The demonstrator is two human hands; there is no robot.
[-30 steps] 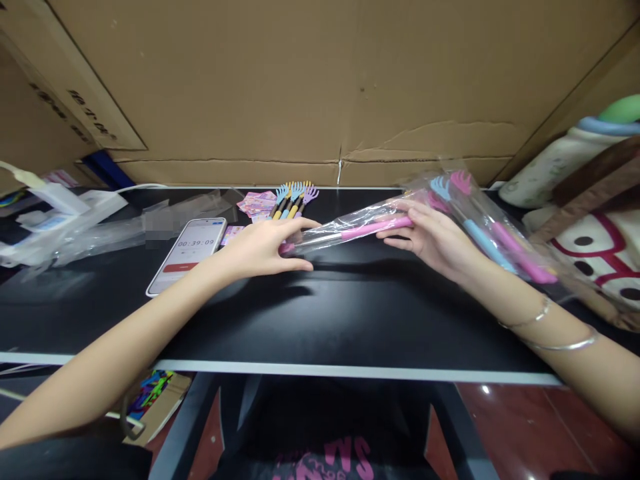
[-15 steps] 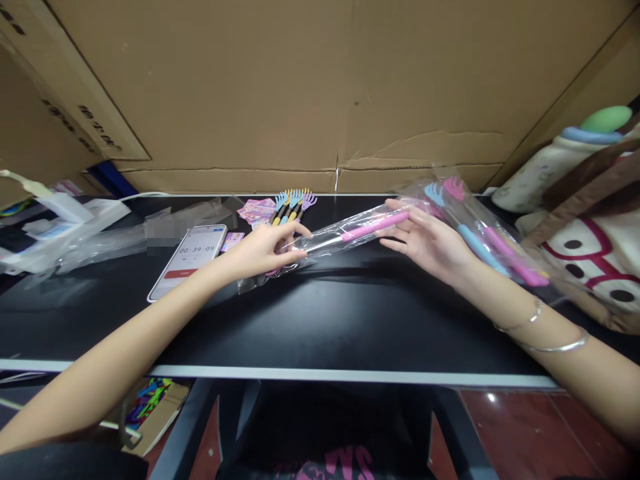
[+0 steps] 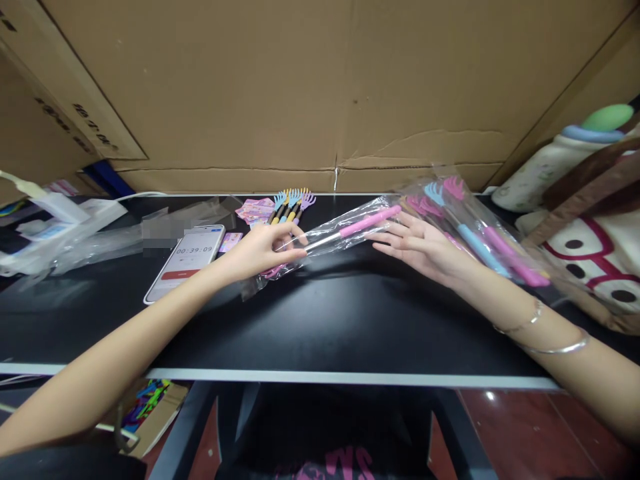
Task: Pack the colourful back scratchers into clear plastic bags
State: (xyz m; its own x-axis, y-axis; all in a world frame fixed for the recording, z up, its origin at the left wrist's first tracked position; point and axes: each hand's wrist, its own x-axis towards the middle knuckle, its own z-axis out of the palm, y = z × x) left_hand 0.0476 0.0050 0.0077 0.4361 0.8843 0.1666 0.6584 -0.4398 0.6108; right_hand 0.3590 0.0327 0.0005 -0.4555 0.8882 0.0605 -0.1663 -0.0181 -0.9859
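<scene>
Two bare forearms with no sleeves, two thin silver bangles [image 3: 550, 337] on the right wrist, black top with pink lettering [image 3: 330, 463] at the lower edge

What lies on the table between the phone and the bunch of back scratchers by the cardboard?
In the head view, a few small pink cards lie between the phone and the back scratchers, one right beside the phone.

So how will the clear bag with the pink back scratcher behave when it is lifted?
The clear bag will probably crinkle and sag where empty, near the left hand. The pink back scratcher inside looks stiff and light. The glossy film may slip against the right hand.
</scene>
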